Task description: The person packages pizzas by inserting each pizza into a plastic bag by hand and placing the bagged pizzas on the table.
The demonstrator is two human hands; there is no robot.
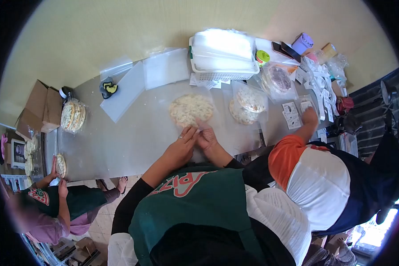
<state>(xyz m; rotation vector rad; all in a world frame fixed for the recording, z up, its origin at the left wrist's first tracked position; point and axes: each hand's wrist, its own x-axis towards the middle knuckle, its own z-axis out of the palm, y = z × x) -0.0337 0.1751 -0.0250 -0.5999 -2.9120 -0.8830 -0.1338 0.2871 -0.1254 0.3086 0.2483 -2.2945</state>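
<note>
A round pizza [190, 109] with a pale topping lies flat on the metal table, inside a clear plastic bag [173, 97]. At its near edge my two hands meet. My left hand [187, 139], with a ring on one finger, has its fingers closed on the bag's near end. My right hand [206, 136] pinches the same end close beside it, its thumb and fingertips near the pizza's rim. Just to the right are bagged pizzas [248, 104], partly overlapping. The exact fold of plastic between my fingers is hidden.
A white basket [226, 76] of plastic bags stands at the back, beside flat plastic sheets [166, 68] and a tape dispenser [107, 88]. Stacked pizzas [73, 116] are at left. One co-worker's hand [309, 116] touches labels at right; another person holds a pizza [60, 166] at left.
</note>
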